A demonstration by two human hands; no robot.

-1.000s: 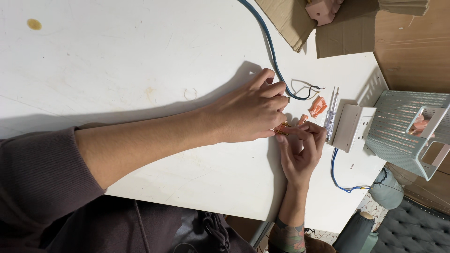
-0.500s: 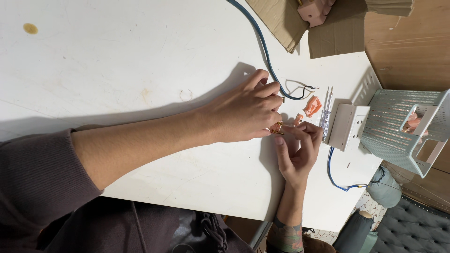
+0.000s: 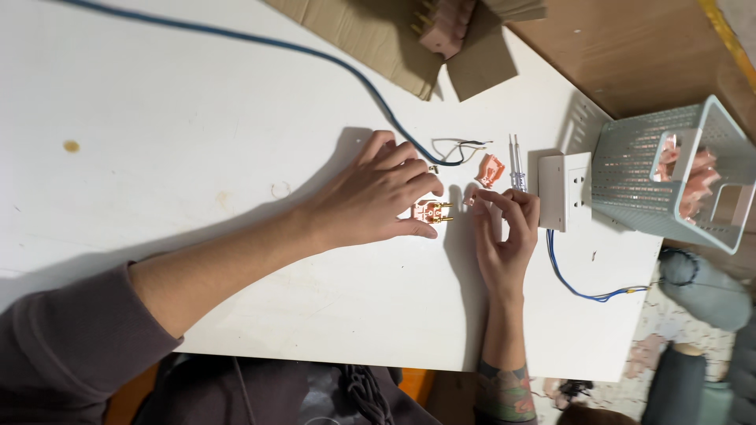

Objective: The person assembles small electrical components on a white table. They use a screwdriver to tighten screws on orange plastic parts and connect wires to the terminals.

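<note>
My left hand [image 3: 370,201] reaches in from the left and pins a small orange plug part with brass pins [image 3: 431,212] to the white table [image 3: 197,142], between thumb and fingertips. Just right of it, my right hand [image 3: 504,236] comes up from the near edge with its fingers curled. Its fingertips pinch a tiny orange piece [image 3: 472,201], too small to make out. A narrow gap separates the two hands.
Another orange plug part [image 3: 490,169], a clear-handled tester screwdriver [image 3: 516,161] and a white socket plate [image 3: 563,193] lie right of the hands. A blue cable [image 3: 346,67] ends in bared wires [image 3: 465,145]. A grey-green basket [image 3: 630,181] holds orange plugs. Cardboard [image 3: 370,31] lies at the back.
The hands, joined on the orange plug part before, have drawn apart. The left keeps the part on the table, and the right has moved slightly right.
</note>
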